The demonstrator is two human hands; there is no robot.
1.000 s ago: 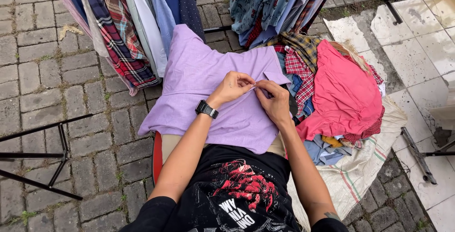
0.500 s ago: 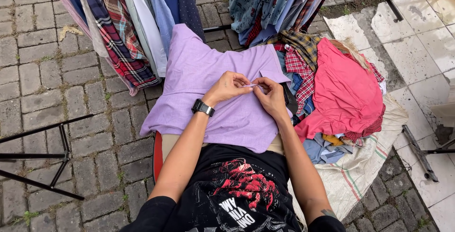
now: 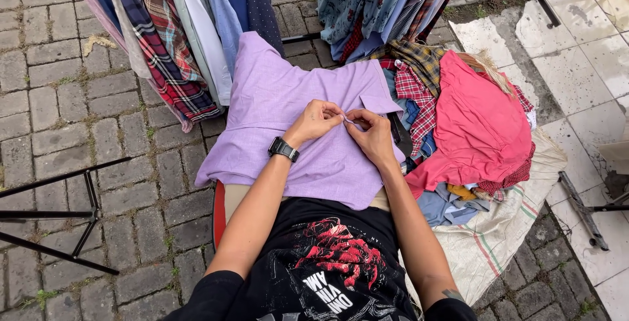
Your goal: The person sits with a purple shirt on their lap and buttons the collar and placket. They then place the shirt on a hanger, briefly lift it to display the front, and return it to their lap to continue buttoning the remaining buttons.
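I see a lilac shirt of thin, softly creased woven cloth spread flat over my lap, under both hands. My left hand is curled, fingertips pinching narrow on the shirt's front edge; a black wristwatch sits on that wrist. My right hand meets it fingertip to fingertip — also pinched on the same small fold, wrist bent inward. Just right of the hands lies a rumpled pile: a smooth coral-pink garment over red plaid shirts — all on a coarse woven sack. Beyond the hands hang plaid and plain shirts.
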